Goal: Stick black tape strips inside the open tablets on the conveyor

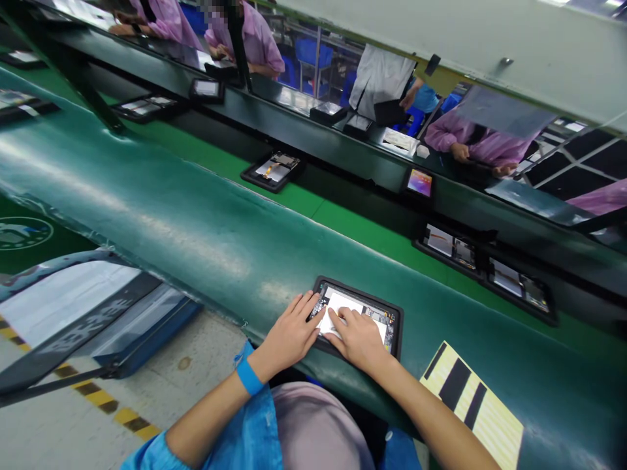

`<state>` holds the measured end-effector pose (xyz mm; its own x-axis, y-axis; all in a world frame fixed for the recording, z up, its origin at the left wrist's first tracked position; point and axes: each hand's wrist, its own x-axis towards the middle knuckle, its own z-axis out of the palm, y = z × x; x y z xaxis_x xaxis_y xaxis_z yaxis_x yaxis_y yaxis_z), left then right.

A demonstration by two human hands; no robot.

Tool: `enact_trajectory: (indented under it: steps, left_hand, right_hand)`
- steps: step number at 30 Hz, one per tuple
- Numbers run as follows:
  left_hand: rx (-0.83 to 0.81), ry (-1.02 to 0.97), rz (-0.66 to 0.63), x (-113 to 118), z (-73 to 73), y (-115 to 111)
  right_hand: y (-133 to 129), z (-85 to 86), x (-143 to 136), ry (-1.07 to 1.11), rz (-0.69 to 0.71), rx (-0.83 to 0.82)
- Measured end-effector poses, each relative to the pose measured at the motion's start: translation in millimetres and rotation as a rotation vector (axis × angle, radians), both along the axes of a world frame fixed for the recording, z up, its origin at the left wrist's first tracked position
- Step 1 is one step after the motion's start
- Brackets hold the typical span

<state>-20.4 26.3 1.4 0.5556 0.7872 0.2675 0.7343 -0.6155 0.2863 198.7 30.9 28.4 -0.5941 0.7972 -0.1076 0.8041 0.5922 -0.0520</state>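
Observation:
A black-framed tray (pixel 399 326) holding an opened device with a white panel (pixel 350 301) and circuit parts lies on the green bench in front of me. My left hand (pixel 291 329) rests on the device's left edge, fingers stretched out and lying flat. On the white panel lies my right hand (pixel 360 336), its fingertips touching the surface near my left fingers. Its fingers are bent, and whether anything small is under them cannot be seen. Right of the tray is a yellow sheet (pixel 494 418) with black strips.
Beyond the bench edge, a green conveyor (pixel 323 212) carries more trays with opened devices, one (pixel 274 171) ahead and two at the right. Several people in pink sit across it. A dark green post (pixel 73 78) stands at left.

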Motion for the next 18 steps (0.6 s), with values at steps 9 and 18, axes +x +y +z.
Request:
enact_trajectory:
  steps: [9, 18]
  left_hand:
    - [0.010, 0.026, 0.013, 3.4, -0.4, -2.1]
    - [-0.006, -0.015, 0.020, 2.5, -3.6, -5.7]
  right_hand:
    - [-1.2, 0.7, -1.2, -0.026, 0.015, 0.014]
    - [1.1, 5.2, 0.2, 0.028, 0.085, -0.005]
